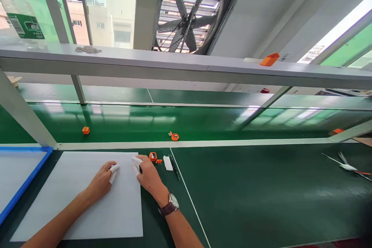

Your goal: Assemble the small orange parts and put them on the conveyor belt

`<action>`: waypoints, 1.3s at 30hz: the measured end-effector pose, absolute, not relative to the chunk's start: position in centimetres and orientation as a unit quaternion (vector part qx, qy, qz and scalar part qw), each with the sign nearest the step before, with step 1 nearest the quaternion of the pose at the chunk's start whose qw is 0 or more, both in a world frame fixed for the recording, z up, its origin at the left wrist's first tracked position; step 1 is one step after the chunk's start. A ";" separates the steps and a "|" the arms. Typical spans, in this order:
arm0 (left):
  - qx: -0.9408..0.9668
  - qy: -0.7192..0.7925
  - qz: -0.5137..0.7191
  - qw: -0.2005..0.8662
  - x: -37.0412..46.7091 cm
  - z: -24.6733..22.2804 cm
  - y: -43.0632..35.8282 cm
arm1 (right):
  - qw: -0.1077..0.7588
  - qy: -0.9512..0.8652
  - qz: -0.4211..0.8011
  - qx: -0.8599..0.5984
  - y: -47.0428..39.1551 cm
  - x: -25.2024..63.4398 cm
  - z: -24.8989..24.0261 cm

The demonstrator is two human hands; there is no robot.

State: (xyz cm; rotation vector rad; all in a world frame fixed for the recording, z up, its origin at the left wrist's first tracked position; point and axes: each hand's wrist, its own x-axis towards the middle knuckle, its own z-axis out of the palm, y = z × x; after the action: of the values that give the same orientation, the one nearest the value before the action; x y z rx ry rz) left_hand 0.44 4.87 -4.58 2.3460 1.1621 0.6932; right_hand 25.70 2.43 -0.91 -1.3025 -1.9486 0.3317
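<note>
A large white sheet (95, 209) lies on the green table, and both hands are over its upper part. My left hand (100, 181) has white covers on thumb and forefinger, which curl close together; whatever is between them is too small to make out. My right hand (151, 177), with a wristwatch (171, 204) at the wrist, is at the sheet's right edge. Its covered thumb and forefinger are slightly apart, with nothing visible between them. Close beside it are an orange case-like part (152, 156) and a smaller orange piece (158, 161).
Right of these lie a white card (167, 163) and dark tweezers (174, 167). A blue-edged tray (26, 193) is at left. Beyond the white rail are two orange pieces, one (85, 130) and another (174, 136). Cutting tools (348, 167) lie far right. A shelf (174, 62) crosses above.
</note>
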 end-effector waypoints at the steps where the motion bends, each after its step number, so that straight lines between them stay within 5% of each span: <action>1: 0.846 0.420 0.249 0.215 0.4 -4.6 4.8 | 0.369 -0.740 0.100 -0.554 2.7 26.9 -0.6; 9: 0.806 0.443 0.241 0.310 0.6 -2.4 4.3 | 0.256 -0.662 0.099 -0.697 3.2 31.1 -0.4; 18: 0.565 0.337 0.258 0.708 2.2 1.9 2.4 | 0.300 -0.832 0.226 -0.409 0.4 22.9 2.8; 23: 0.508 0.363 0.275 0.731 1.0 0.3 3.1 | 0.372 -0.706 0.178 -0.576 5.4 28.8 2.4; 28: 0.480 0.325 0.267 0.770 0.9 -0.3 3.6 | 0.351 -0.598 0.130 -0.709 11.7 37.0 1.2; 39: 0.492 0.346 0.275 0.750 0.9 -0.7 2.9 | 0.306 -0.648 0.194 -0.670 11.2 35.4 -1.3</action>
State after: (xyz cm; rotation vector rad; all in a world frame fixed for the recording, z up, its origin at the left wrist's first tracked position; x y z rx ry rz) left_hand 0.88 2.92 -0.65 1.0745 0.7570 0.6018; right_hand 35.37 11.21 -1.33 -1.7736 -1.7134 0.5122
